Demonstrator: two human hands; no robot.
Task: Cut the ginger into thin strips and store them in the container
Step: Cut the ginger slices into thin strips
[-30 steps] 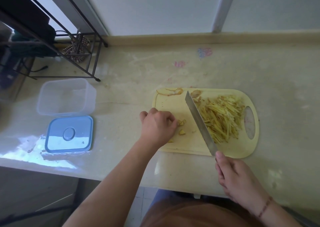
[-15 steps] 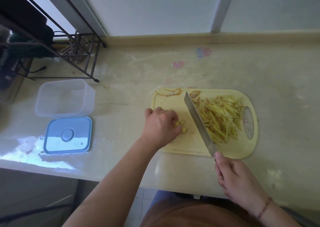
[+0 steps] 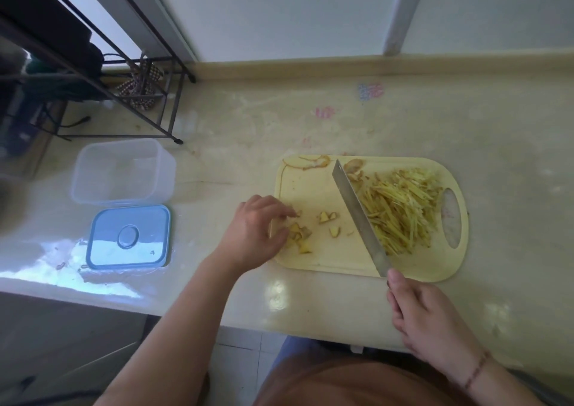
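Note:
A pale yellow cutting board (image 3: pixel 320 253) lies on the counter. A heap of thin ginger strips (image 3: pixel 400 210) covers its right half. Several small ginger chunks (image 3: pixel 324 218) lie on its left half. My right hand (image 3: pixel 431 318) grips the handle of a long knife (image 3: pixel 357 210), whose blade lies slanted across the board against the left side of the strips. My left hand (image 3: pixel 254 231) hovers at the board's left edge with relaxed fingers touching the nearest chunks. A clear plastic container (image 3: pixel 122 171) stands open at the left, with its blue lid (image 3: pixel 129 236) lying flat in front of it.
Ginger peel scraps (image 3: pixel 313 163) lie at the board's far left corner. A black wire rack (image 3: pixel 124 73) stands at the back left of the counter. The counter's front edge runs just below the board and the lid.
My left hand has opened and drawn back to the left, uncovering the ginger chunks it was bunched over. The knife and right hand have stayed in place.

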